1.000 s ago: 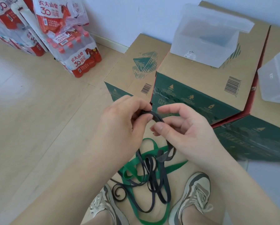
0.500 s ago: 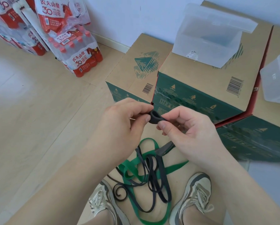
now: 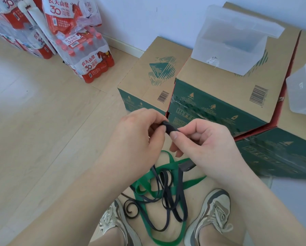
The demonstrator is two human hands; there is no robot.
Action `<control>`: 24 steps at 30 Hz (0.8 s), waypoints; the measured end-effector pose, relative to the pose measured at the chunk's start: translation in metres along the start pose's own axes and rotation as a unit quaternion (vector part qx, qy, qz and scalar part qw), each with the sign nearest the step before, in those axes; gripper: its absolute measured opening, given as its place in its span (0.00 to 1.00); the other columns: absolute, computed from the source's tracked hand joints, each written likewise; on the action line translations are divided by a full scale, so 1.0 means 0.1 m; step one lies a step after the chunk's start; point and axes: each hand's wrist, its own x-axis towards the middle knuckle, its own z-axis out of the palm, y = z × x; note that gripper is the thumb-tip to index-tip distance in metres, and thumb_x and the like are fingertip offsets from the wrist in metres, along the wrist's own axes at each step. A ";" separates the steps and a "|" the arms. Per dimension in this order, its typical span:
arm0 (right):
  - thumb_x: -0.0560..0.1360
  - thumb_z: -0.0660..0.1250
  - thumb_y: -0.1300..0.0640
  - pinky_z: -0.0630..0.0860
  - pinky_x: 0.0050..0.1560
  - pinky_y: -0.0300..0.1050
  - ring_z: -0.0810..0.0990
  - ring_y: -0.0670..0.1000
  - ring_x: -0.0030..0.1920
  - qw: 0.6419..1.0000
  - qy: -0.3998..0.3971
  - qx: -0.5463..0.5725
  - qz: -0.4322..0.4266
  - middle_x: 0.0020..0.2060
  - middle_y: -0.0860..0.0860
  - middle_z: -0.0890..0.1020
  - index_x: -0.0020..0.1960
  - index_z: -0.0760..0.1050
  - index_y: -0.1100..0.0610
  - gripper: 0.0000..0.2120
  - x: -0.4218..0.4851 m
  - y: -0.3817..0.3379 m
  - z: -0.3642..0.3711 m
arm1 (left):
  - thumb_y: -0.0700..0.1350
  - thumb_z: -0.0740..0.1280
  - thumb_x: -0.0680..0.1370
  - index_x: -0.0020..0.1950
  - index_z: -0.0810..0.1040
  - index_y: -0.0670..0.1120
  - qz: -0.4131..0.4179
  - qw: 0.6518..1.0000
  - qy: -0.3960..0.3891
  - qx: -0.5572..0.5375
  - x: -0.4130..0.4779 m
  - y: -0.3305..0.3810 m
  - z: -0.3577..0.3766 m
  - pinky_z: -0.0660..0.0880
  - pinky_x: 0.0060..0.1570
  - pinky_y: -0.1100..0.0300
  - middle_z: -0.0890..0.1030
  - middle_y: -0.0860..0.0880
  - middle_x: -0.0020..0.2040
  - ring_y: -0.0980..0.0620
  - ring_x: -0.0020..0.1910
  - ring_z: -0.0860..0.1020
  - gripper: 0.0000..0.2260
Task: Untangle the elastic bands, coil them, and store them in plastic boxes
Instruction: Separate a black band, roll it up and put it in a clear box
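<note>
— Where are the hands, taken from the tall carton (image 3: 219,96)?

— Both are in front of its green face. The left hand (image 3: 139,139) and the right hand (image 3: 205,144) meet there. Each pinches the same small rolled end of the black band (image 3: 169,128) between thumb and forefinger, with the other fingers curled in.

— And the rest of that band?

— It lies in loose loops on the floor (image 3: 42,130) in front of the carton, between the two shoes (image 3: 212,215). It crosses over the green band (image 3: 148,176), which is wider and flat. One black end curls into a spiral beside the left shoe.

— The plastic boxes?

— One clear plastic box (image 3: 226,50) stands on top of the carton with its lid open. A bluish patch shows through its wall, and I cannot tell what it is. A second plastic box (image 3: 303,89) stands to the right, on a neighbouring carton, cut by the frame edge.

— Any writing?

— The carton's top bears a barcode near its front right corner. Its green face has small white symbols and lines too fine to read. The lower carton (image 3: 148,77), touching its left side, carries a green mountain print and another barcode. Far to the left of the carton, against the wall, shrink-wrapped water bottle packs (image 3: 91,64) read "农夫山泉" and "30周年" on red labels.
</note>
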 end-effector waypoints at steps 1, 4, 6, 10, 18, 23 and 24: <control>0.78 0.74 0.56 0.84 0.43 0.47 0.86 0.50 0.35 1.000 -0.009 0.015 -0.002 0.35 0.49 0.88 0.44 0.83 0.55 0.04 -0.01 -0.02 0.01 | 0.44 0.70 0.79 0.50 0.84 0.54 0.000 1.000 0.013 0.001 0.00 0.00 -0.01 0.71 0.37 0.69 0.81 0.57 0.41 0.60 0.38 0.76 0.05; 0.78 0.74 0.59 0.86 0.44 0.52 0.86 0.52 0.34 0.998 0.008 0.062 -0.002 0.35 0.52 0.88 0.45 0.84 0.58 0.04 -0.02 -0.03 0.06 | 0.43 0.70 0.78 0.48 0.82 0.51 0.016 0.999 0.044 0.014 -0.01 -0.01 0.01 0.72 0.39 0.65 0.80 0.56 0.40 0.59 0.39 0.76 0.03; 0.78 0.74 0.60 0.86 0.45 0.52 0.87 0.53 0.35 0.996 0.024 0.081 0.001 0.36 0.53 0.88 0.45 0.84 0.59 0.03 -0.02 -0.03 0.08 | 0.41 0.71 0.78 0.47 0.82 0.49 0.030 0.997 0.062 0.021 0.00 -0.04 0.04 0.72 0.40 0.63 0.80 0.55 0.40 0.59 0.38 0.76 0.03; 0.77 0.75 0.61 0.86 0.46 0.47 0.88 0.53 0.37 0.994 0.045 0.101 0.002 0.37 0.53 0.89 0.46 0.85 0.58 0.02 -0.04 -0.03 0.12 | 0.40 0.73 0.77 0.48 0.85 0.48 0.048 0.996 0.073 0.006 0.00 -0.08 0.07 0.76 0.40 0.57 0.81 0.54 0.39 0.56 0.38 0.78 0.04; 0.75 0.75 0.63 0.85 0.45 0.44 0.88 0.56 0.39 0.984 0.065 0.167 0.011 0.39 0.55 0.89 0.47 0.86 0.59 0.02 -0.02 -0.01 0.15 | 0.40 0.75 0.76 0.48 0.87 0.47 0.064 0.993 0.095 -0.026 0.01 -0.12 0.11 0.79 0.37 0.52 0.83 0.53 0.38 0.54 0.36 0.80 0.03; 0.75 0.75 0.65 0.86 0.46 0.44 0.88 0.54 0.38 0.982 0.072 0.175 0.005 0.38 0.57 0.89 0.47 0.86 0.59 0.03 -0.01 0.02 0.13 | 0.43 0.78 0.74 0.41 0.85 0.47 0.067 0.994 0.086 -0.024 -0.03 -0.11 0.14 0.78 0.33 0.53 0.82 0.53 0.34 0.53 0.33 0.79 0.03; 0.75 0.75 0.65 0.86 0.47 0.45 0.88 0.53 0.38 0.982 0.068 0.178 0.005 0.38 0.57 0.89 0.48 0.86 0.60 0.03 -0.01 0.02 0.13 | 0.43 0.78 0.73 0.40 0.85 0.47 0.064 0.993 0.094 -0.022 -0.03 -0.10 0.14 0.77 0.32 0.53 0.81 0.53 0.33 0.53 0.32 0.79 0.04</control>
